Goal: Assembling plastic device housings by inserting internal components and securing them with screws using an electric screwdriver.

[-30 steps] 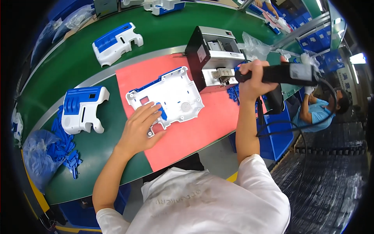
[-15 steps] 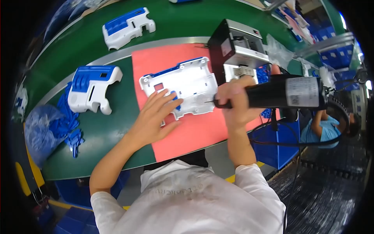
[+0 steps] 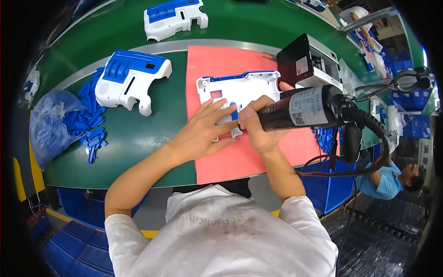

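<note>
A white plastic housing shell [image 3: 258,82] with a blue back edge lies inner side up on a pink mat [image 3: 221,164]. My left hand [image 3: 200,131] rests with fingers spread over its near left part, beside a small blue piece [image 3: 234,111] set in the shell. My right hand [image 3: 262,131] is wrapped round a black electric screwdriver [image 3: 307,108], held nearly level over the shell's right side. Its front end is close to my left fingertips and the blue piece. My right hand hides the bit and the spot it points at.
Blue-and-white housings [image 3: 134,76] stand left of the mat and on the green belt behind. A clear bag [image 3: 50,122] of blue strips sits far left. A black-and-silver machine [image 3: 318,64] is at back right, blue bits [image 3: 326,138] near it. A person in light blue [image 3: 383,182] is at right.
The screwdriver has moved left across the shell to beside my left fingers, and its body now tilts differently. My left hand stays on the shell. The whole view has shifted.
</note>
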`<state>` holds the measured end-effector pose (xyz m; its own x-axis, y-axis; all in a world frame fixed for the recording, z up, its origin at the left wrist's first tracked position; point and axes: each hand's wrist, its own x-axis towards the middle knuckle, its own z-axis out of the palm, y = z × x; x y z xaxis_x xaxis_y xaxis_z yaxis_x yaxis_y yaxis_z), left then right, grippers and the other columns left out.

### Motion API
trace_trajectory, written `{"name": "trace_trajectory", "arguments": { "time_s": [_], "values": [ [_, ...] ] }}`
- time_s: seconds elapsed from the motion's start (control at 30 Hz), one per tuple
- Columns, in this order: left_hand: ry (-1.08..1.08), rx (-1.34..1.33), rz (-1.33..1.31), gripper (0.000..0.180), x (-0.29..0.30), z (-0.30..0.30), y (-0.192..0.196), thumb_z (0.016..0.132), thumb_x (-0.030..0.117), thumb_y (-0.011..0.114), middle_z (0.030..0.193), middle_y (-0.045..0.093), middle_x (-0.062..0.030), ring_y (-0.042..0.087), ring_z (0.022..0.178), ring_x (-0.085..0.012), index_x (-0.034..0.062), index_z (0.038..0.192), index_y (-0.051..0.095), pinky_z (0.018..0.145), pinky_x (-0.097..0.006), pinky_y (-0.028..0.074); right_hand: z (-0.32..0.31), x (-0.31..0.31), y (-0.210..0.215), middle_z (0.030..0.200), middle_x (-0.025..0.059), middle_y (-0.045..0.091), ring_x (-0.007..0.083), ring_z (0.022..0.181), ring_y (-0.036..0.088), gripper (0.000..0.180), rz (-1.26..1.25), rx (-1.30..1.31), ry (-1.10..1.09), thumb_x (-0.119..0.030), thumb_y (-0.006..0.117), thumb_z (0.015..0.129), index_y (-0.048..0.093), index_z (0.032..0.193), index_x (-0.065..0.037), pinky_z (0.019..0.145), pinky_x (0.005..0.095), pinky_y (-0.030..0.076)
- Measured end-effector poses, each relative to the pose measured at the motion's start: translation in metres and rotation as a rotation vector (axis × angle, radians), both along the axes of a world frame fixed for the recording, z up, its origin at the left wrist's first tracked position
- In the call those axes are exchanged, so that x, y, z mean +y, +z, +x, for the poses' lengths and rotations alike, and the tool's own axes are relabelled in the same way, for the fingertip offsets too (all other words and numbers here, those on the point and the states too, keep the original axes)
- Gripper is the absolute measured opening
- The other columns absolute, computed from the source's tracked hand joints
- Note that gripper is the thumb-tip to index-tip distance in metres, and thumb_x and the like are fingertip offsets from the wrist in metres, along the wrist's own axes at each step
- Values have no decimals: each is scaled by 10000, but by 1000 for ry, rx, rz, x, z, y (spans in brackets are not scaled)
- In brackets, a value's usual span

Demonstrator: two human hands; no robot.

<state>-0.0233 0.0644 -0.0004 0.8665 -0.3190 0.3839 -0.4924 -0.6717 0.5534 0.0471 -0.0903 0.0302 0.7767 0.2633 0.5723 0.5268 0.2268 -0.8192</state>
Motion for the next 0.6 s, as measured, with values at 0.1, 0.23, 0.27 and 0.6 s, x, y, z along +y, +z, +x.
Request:
{"name": "trace_trajectory", "arguments": {
  "time_s": [0.1,0.23,0.27,0.6],
  "values": [
    [4,-19,12,394,0,-2,-3,803,258,721,1365,514,-160,414,1320,-380,110,1162,650,1098,-543,317,-10,3,-2,637,16,534,85,590,501,593,34,113,-12,101,642,742,319,1238,79,759,243,410],
    [11,-12,-22,470,0,-2,-2,761,212,747,1375,512,-151,408,1332,-369,75,1193,623,1112,-544,301,-10,-17,-7,657,-50,521,108,583,516,181,-352,133,58,-72,667,802,497,753,-110,900,242,348],
    [6,9,-48,518,0,-2,-2,731,172,765,1391,502,-146,397,1345,-363,46,1208,608,1118,-549,295,-12,-19,-6,660,-44,520,119,589,520,172,-413,116,71,-80,667,805,502,768,-114,892,242,353],
    [20,23,1,492,-4,-5,-4,733,154,757,1387,508,-144,393,1347,-363,11,1173,591,1117,-547,295,-9,-24,0,703,20,542,145,618,530,147,-582,-72,34,13,638,797,503,807,-45,753,258,421]
  ]
}}
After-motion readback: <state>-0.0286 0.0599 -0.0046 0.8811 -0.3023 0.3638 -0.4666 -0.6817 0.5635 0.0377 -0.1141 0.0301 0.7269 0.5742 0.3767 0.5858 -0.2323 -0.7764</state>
